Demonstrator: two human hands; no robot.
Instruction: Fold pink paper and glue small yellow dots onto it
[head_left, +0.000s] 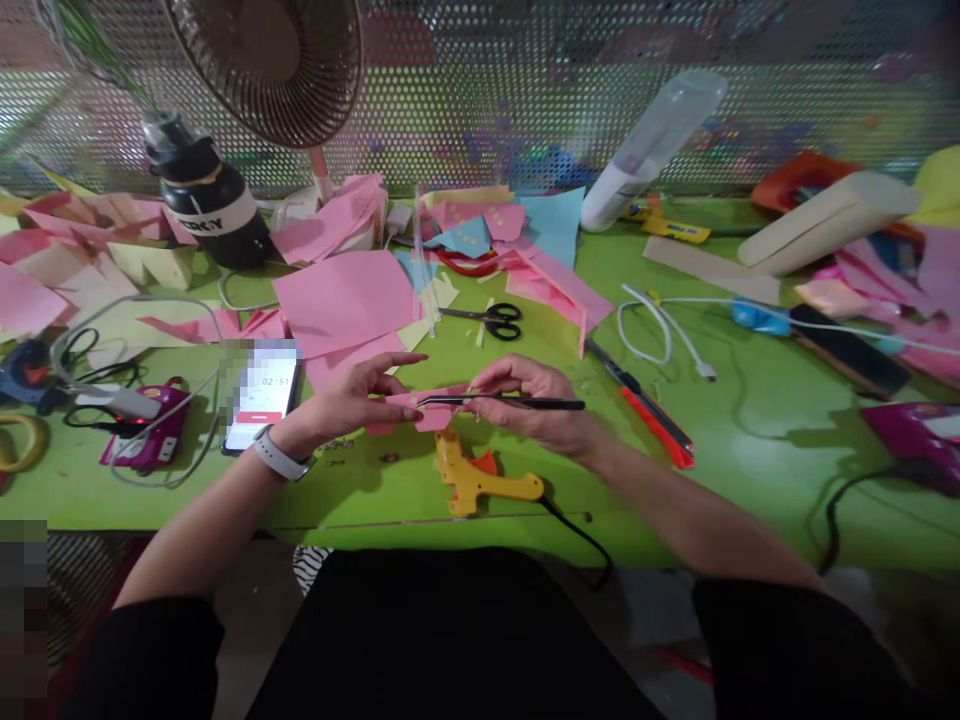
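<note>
My left hand (373, 395) pinches the left side of a small pink paper piece (433, 418), its index finger stretched out above. In my right hand (525, 400) are black tweezers (551, 404), gripped between thumb and fingers, their tips pointing left over the pink paper. The right fingers also come close to the paper's right edge; whether they touch it I cannot tell. Just below the hands a yellow glue gun (487, 485) lies on the green table (360, 510). Several tiny dark bits (389, 458) lie under my left hand.
Black scissors (501, 320) and pink paper sheets (345, 300) lie beyond the hands. A phone (262, 395) is left, a red utility knife (660, 425) right. A fan (277, 60), a black bottle (214, 205) and a white cable (667, 330) are farther back. Purple power strips (154, 430) sit at both sides.
</note>
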